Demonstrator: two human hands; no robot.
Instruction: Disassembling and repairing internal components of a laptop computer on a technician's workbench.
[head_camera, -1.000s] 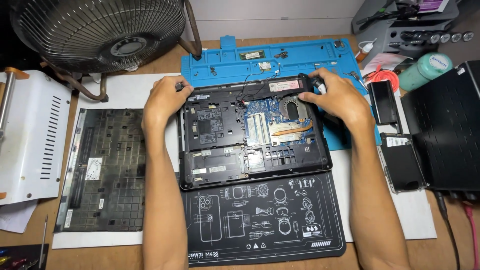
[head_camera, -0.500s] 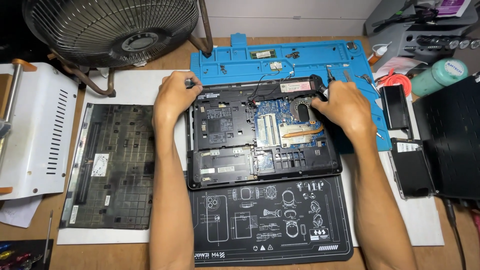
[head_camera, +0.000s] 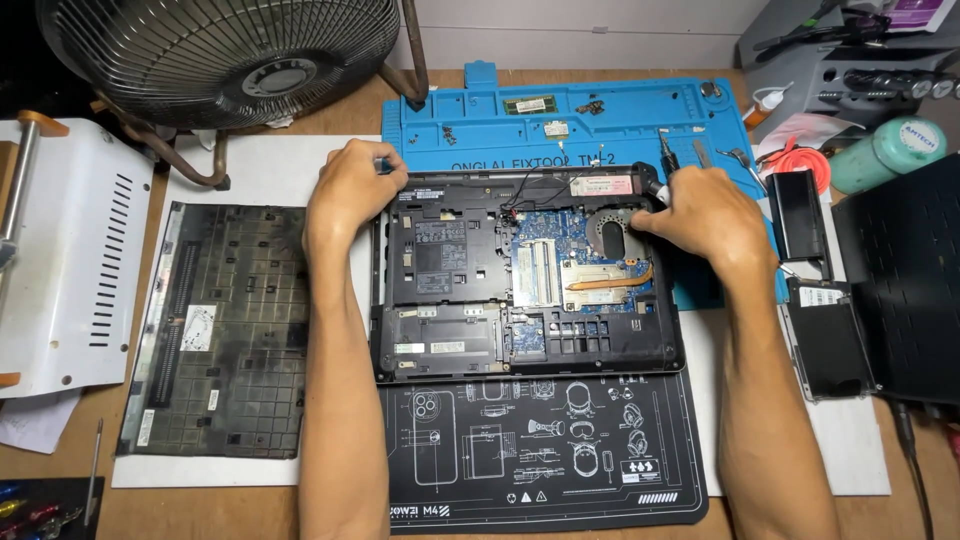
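An opened black laptop base (head_camera: 445, 345) lies bottom-up on a black work mat (head_camera: 540, 460), its blue circuit board, copper heat pipe and round fan opening exposed. My left hand (head_camera: 352, 195) grips the laptop's far left corner, fingers curled over the edge. My right hand (head_camera: 708, 212) rests on the far right corner beside the fan opening and is closed on a thin dark screwdriver (head_camera: 664, 156) whose tip rises above the fingers.
A blue repair mat (head_camera: 480, 125) with small screws and chips lies behind the laptop. The removed bottom cover (head_camera: 225, 330) lies at left beside a white metal panel (head_camera: 70, 260). A fan (head_camera: 230, 50) stands far left. Black drives (head_camera: 825, 335), a black case and a green bottle (head_camera: 885, 150) sit right.
The view has shifted slightly, so the laptop appears further right. Both hands stay at the far corners, with the right hand drawn a little nearer the fan opening.
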